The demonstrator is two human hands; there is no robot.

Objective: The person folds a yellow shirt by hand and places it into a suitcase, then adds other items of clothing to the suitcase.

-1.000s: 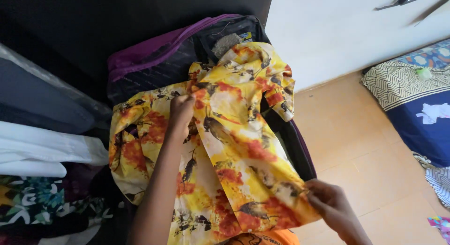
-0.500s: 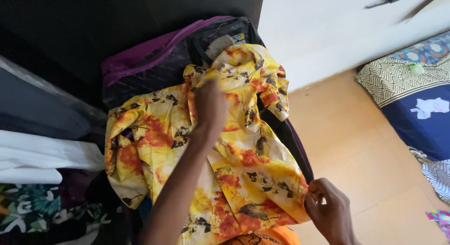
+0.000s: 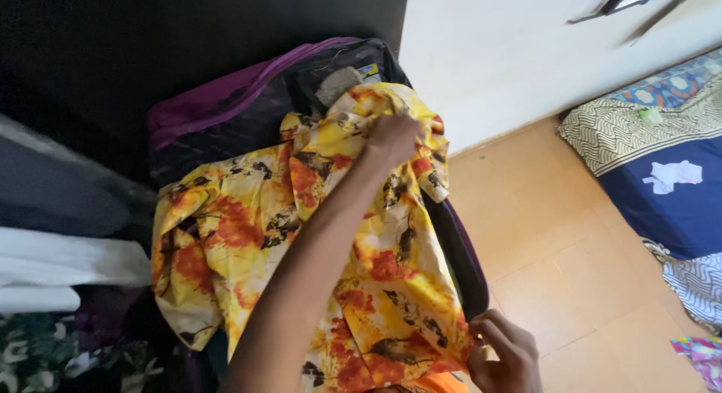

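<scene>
Far left we see folded clothes stacked on a dark shelf, white ones above a floral one, close against the purple suitcase that lies open in the middle; the yellow floral garment is spread over the suitcase, its long axis running from the far upper end down toward us, one side drooping over the suitcase's left edge. Our left hand reaches across to the far end of the garment, fingers closed in a pinch on a bunched fold near the top, arm lying right along the cloth. Our right hand is at the near lower corner, fingers curled shut on the hem, so both hands grip opposite ends of the long axis, the left far and the right near. The cloth's right edge hangs over the suitcase's right rim. Past that, we see open tiled floor with free room to the right, the white wall behind it, and at far right a patterned mattress, well apart from the hands
</scene>
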